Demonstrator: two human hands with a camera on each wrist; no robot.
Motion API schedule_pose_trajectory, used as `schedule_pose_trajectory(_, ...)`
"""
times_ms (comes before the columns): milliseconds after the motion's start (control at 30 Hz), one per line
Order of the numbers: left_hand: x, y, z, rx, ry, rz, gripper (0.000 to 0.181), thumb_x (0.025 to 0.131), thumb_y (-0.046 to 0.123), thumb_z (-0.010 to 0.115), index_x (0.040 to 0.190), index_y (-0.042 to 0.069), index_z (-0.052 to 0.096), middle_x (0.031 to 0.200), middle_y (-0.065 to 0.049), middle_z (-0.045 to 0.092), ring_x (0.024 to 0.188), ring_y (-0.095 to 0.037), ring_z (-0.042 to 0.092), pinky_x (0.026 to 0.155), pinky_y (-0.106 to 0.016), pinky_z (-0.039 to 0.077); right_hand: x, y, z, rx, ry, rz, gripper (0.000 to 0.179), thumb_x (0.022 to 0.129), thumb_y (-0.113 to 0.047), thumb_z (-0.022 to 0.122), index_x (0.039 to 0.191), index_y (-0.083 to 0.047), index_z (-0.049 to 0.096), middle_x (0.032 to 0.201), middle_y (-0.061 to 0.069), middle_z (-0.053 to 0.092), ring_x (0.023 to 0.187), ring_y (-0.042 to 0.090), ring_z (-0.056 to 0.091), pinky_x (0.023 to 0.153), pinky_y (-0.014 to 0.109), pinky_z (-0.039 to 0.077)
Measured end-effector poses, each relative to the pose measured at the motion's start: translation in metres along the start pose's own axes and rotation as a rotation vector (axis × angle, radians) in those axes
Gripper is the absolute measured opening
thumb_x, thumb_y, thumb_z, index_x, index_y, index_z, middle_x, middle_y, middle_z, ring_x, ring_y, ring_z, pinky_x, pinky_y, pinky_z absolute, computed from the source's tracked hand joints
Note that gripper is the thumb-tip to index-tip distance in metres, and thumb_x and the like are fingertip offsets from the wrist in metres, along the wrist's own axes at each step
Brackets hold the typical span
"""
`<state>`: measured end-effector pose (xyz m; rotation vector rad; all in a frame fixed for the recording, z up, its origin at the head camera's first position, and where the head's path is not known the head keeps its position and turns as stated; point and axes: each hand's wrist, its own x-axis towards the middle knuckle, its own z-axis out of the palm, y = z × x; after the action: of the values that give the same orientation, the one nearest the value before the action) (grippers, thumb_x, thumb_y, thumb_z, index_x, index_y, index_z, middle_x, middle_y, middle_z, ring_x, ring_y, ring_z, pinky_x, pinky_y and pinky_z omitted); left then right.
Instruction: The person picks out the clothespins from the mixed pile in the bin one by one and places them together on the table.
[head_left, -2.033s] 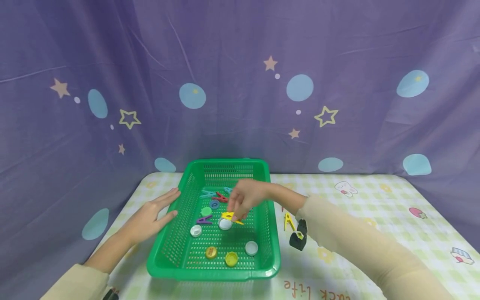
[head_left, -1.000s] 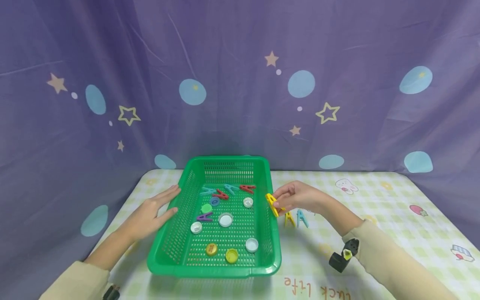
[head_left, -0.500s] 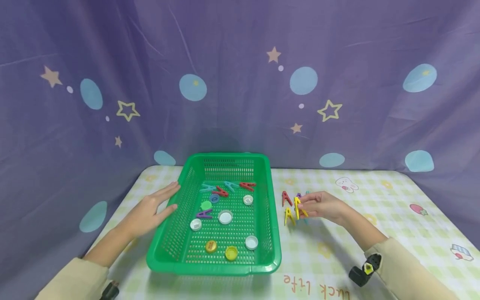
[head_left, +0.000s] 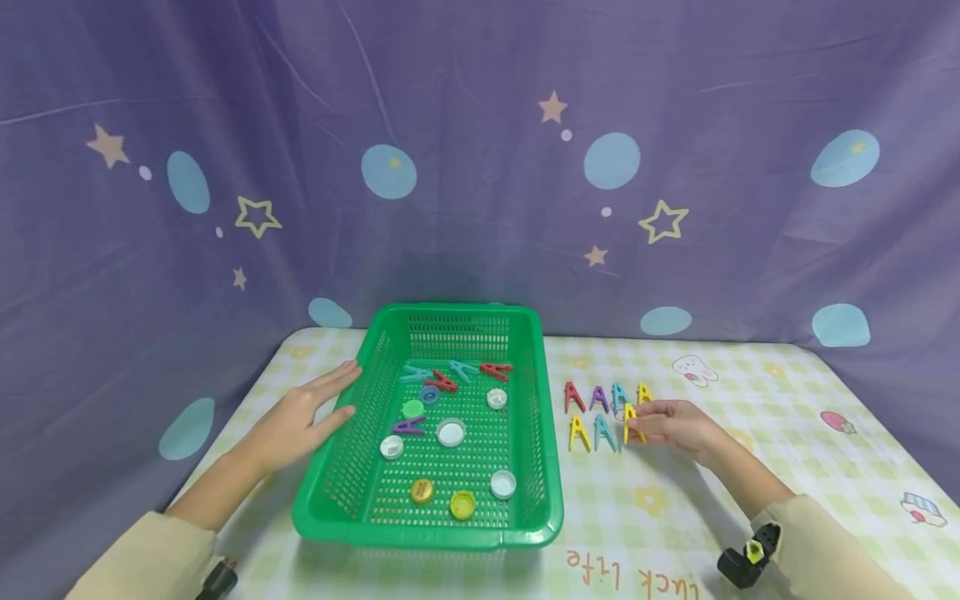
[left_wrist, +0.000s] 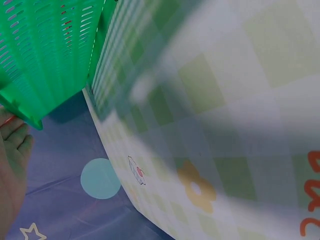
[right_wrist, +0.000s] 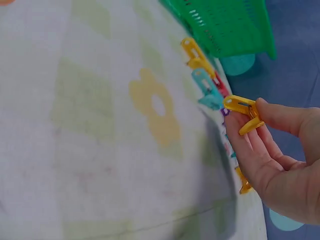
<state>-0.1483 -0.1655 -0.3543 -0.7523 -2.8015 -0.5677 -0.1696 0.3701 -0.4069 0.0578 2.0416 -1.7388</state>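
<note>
A purple curtain (head_left: 480, 208) is hung behind the checked tabletop (head_left: 750, 500). A yellow clothespin (head_left: 628, 421) is pinched by the right hand (head_left: 678, 425) at that hand's left, well apart from the left hand (head_left: 292, 425); its long axis is turned roughly near to far, just right of the light blue clothespin (head_left: 604, 433) in the near row. The left hand is laid, fingers straight, on the left rim of the green basket (head_left: 397, 536). The pinching thumb is shown best by the right wrist view; the bottle caps (head_left: 462, 505) are shown clearly by the head view alone
</note>
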Motion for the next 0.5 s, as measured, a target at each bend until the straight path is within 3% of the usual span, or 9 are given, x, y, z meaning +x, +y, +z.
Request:
schedule_pose_trajectory(300,-0.001,0.001,0.001,-0.002,0.001,-0.002,0.055,0.097,0.029,0.057,0.145,0.006,0.042,0.153,-0.016,0.039,0.139,-0.039,0.040,0.108,-0.059,0.036,0.003,0.013,0.002,-0.118,0.102,-0.028,0.041,0.086,-0.009,0.070,0.117,0.011,0.054,0.086,-0.008,0.074,0.079,0.006,0.070,0.076,0.024,0.059)
schedule_pose_trajectory(500,0.000,0.000,0.000,-0.005,0.005,-0.001,0.055,0.096,0.028,0.057,0.145,0.006,0.042,0.153,-0.017,0.039,0.139,-0.039,0.040,0.108,-0.059,0.036,0.001,0.009,0.007,-0.288,0.202,-0.075,0.044,0.082,-0.010,0.073,0.115,0.015,0.057,0.088,0.007,0.075,0.073,0.007,0.068,0.069,0.026,0.059)
